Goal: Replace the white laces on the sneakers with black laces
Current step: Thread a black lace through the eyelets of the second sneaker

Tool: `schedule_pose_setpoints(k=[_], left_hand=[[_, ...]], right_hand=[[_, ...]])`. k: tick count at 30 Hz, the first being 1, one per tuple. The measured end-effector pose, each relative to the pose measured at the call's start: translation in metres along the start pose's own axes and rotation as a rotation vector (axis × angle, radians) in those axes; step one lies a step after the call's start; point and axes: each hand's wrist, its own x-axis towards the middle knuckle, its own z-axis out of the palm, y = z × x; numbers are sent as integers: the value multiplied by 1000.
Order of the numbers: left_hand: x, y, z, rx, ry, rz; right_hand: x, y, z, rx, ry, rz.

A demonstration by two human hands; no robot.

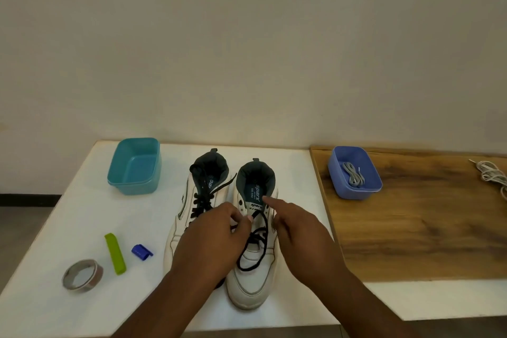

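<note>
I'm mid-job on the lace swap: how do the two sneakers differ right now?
The left sneaker already has black lace crossed through several rows of eyelets; the right sneaker has only loose black lace lying in loops over its tongue, with upper eyelets bare. The left hand pinches lace over the right sneaker, with the right hand pointing a finger at its collar; nothing grips the left sneaker. Both are white high-tops, side by side, toes toward the camera.
</note>
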Motion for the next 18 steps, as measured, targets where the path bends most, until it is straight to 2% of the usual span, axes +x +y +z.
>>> schedule_pose_setpoints(k=[4, 6, 8, 10, 12, 13, 14, 15, 17, 18], left_hand=[[-1, -1, -10, 246, -10, -21], [0, 4, -18, 246, 92, 23], [-3, 16, -27, -48, 323, 73], [-3, 32, -40, -575, 500, -7], [-2, 39, -48, -1026, 465, -119], [0, 38, -49, -1130, 412, -182], [1, 36, -47, -1110, 364, -241], [4, 31, -42, -939, 313, -276], [3, 14, -26, -365, 163, -178], [1, 6, -18, -151, 82, -106]], right_hand=[[-1, -5, 5, -81, -134, 37], [0, -6, 3, -90, -133, 59], [-1, -6, 1, -119, -114, 65], [-1, -6, -1, -138, -108, 77], [-2, -6, -1, -141, -108, 74], [-2, -6, -1, -134, -103, 73], [-2, -6, 0, -119, -96, 73], [-2, -5, 0, -97, -89, 76], [-2, -4, 2, -64, -74, 79], [-1, -3, 3, -53, -69, 73]])
